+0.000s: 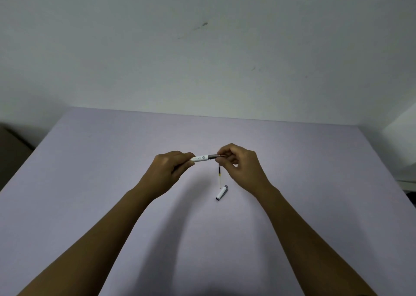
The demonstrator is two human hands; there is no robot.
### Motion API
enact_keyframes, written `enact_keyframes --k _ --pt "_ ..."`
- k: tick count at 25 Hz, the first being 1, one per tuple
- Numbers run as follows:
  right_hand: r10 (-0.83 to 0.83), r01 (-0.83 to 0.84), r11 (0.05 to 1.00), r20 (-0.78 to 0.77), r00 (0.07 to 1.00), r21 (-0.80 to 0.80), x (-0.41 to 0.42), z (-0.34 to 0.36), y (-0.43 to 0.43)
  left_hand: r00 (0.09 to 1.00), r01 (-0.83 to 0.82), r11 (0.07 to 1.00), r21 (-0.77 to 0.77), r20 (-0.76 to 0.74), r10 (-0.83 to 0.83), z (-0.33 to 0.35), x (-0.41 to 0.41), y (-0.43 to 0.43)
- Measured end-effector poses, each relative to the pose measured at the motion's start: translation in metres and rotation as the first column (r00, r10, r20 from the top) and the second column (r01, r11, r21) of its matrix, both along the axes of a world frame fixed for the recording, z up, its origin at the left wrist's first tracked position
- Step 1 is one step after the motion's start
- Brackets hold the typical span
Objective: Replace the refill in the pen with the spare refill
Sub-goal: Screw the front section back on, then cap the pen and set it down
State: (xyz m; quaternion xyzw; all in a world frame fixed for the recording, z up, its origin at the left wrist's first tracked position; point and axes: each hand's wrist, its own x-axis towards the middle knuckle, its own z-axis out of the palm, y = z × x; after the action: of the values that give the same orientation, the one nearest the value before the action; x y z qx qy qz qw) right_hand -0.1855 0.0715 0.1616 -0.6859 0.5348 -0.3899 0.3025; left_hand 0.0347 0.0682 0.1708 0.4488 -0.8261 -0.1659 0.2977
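A white pen (202, 158) with a grey grip section is held level above the table between both hands. My left hand (171, 167) grips the white barrel end. My right hand (239, 163) pinches the grey tip end with thumb and fingers. A thin refill (219, 176), dark at the top and clear below, lies on the table just under the pen, pointing toward me. The white pen cap (222, 193) with a grey end lies beside the refill's near end.
The lilac table (112, 172) fills the lower view, its far edge against a pale wall (202, 48). A dark object (11, 151) stands off the left edge and a white object (403, 165) off the right edge.
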Motion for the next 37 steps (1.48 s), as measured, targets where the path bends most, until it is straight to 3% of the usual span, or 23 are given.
enact_keyframes --k 6,10,13,19,23,31,37 --pt "0.047 -0.047 0.999 -0.010 0.999 0.016 -0.004 0.005 -0.002 1.000 0.021 1.000 -0.015 -0.005 -0.021 0.002 -0.001 0.001" --pt "0.053 -0.053 0.999 -0.108 0.993 -0.004 -0.005 0.005 -0.005 1.000 0.026 1.000 -0.007 -0.008 -0.026 0.002 -0.002 0.002" --pt "0.088 -0.087 0.996 -0.071 0.994 0.021 -0.007 0.008 -0.005 1.000 0.012 1.000 -0.001 -0.012 -0.012 0.001 -0.002 0.003" --pt "0.058 -0.062 0.998 -0.184 0.981 -0.013 -0.006 0.006 -0.008 1.000 0.017 1.000 -0.008 0.000 -0.017 0.001 -0.003 0.004" --pt "0.119 -0.136 0.989 -0.216 0.969 -0.065 -0.008 0.007 -0.005 1.000 0.007 1.000 -0.017 0.004 -0.006 0.002 -0.004 0.002" --pt "0.098 -0.119 0.990 -0.246 0.964 -0.073 -0.012 0.008 -0.004 1.000 0.021 1.000 -0.024 -0.006 -0.021 0.004 -0.008 0.004" --pt "-0.001 -0.051 0.990 -0.375 0.927 -0.128 -0.012 0.011 -0.004 0.999 0.035 0.999 -0.034 -0.007 -0.035 0.007 -0.012 0.006"
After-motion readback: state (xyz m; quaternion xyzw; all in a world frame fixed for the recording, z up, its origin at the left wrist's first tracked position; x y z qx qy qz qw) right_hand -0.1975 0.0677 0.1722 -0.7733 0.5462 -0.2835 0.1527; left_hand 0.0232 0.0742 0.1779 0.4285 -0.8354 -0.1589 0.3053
